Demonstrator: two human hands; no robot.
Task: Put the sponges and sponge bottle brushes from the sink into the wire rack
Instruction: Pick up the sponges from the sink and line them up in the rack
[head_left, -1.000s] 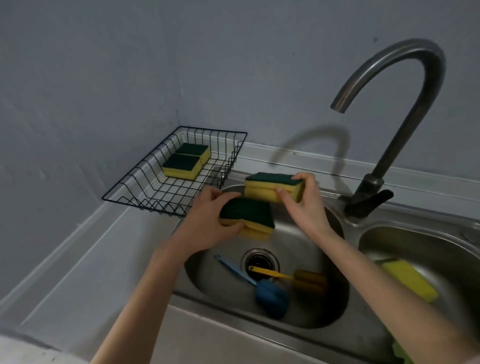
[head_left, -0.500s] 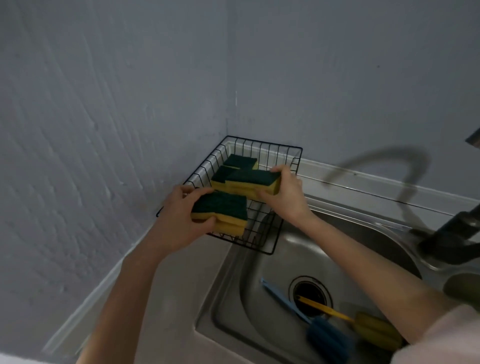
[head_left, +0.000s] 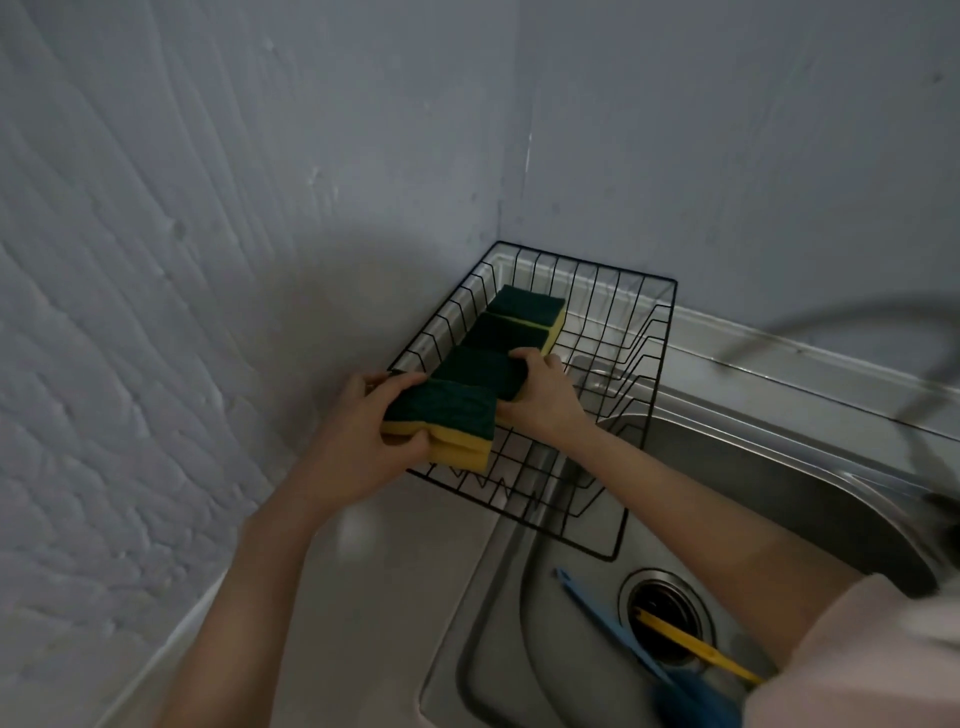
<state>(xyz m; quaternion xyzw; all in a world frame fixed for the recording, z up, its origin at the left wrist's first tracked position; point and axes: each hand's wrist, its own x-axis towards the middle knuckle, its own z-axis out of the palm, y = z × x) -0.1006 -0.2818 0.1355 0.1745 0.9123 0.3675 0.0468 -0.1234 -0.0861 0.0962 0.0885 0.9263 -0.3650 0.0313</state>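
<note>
Head cam: left hand (head_left: 363, 441) clamps sponge stack (head_left: 441, 423) over wire rack (head_left: 644, 364) edge; right hand (head_left: 545, 395) grips sponge (head_left: 478, 370) inside.

A single head-worn, wide-angle view is given, directed forward and steeply down into a wall corner. The wire rack (head_left: 540, 395) is seen from close above, the sink (head_left: 779, 467) being cut off at lower right.

The blue brush (head_left: 691, 696) head is blurred and cut off at the near edge; the right sleeve (head_left: 852, 670) hides the yellow brush (head_left: 696, 647) head.
</note>
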